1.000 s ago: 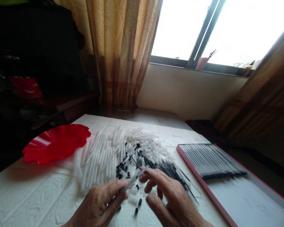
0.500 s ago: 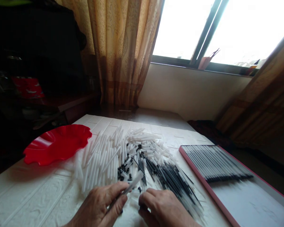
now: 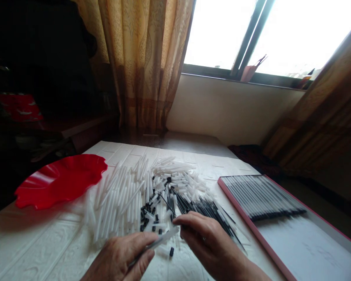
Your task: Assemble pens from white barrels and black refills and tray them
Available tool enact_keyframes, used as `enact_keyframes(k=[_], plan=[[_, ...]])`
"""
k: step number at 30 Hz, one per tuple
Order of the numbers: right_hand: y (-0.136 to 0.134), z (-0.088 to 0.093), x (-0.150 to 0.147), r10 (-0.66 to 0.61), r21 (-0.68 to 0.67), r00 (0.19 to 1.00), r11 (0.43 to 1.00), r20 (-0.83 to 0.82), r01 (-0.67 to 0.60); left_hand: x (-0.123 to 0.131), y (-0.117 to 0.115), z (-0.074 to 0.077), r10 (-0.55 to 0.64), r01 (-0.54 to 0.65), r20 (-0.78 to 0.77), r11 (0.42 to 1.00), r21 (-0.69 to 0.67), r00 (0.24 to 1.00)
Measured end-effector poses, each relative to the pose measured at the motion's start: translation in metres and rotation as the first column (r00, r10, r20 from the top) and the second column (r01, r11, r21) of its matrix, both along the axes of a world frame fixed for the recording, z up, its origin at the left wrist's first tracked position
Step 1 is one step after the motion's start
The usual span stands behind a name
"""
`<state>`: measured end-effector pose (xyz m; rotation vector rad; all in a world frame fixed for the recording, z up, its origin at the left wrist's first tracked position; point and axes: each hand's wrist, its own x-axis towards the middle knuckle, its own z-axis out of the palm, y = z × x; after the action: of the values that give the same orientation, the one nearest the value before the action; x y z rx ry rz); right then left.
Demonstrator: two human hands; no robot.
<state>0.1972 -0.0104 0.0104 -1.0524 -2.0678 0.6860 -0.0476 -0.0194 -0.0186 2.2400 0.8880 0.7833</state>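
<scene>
My left hand is closed around a translucent pen with a dark refill inside, its clear end pointing up to the right. Just right of that end is my right hand, its fingers curled together; whatever they may hold is hidden. Beyond it lies a heap of thin black refills. White pen barrels are piled in front of my left hand. Small black plugs and clear caps lie scattered between the piles. One loose black plug rests on the table between my hands.
A pink-edged tray at the right holds a row of pens with black ends. On the left stands a red scalloped dish. The white patterned table covering reaches back toward a curtain and window.
My right hand has moved up and forward toward the black refills. My left hand stays low with the pen. The loose black plug between my hands is now uncovered. The view has shifted slightly.
</scene>
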Motion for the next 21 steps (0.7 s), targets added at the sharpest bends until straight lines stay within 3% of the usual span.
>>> enact_keyframes(k=[6,21], plan=[[-0.0015,0.0016,-0.0015,-0.060,-0.136,0.998,0.989,-0.012,0.058,0.0025,-0.0004,0.0075,-0.020,0.020,0.011,1.000,0.001,1.000],[-0.0002,0.0023,0.0033,-0.022,0.074,1.000,0.997,0.014,0.021,-0.0021,-0.0006,-0.0001,0.000,0.005,-0.050,0.995,0.103,0.999]])
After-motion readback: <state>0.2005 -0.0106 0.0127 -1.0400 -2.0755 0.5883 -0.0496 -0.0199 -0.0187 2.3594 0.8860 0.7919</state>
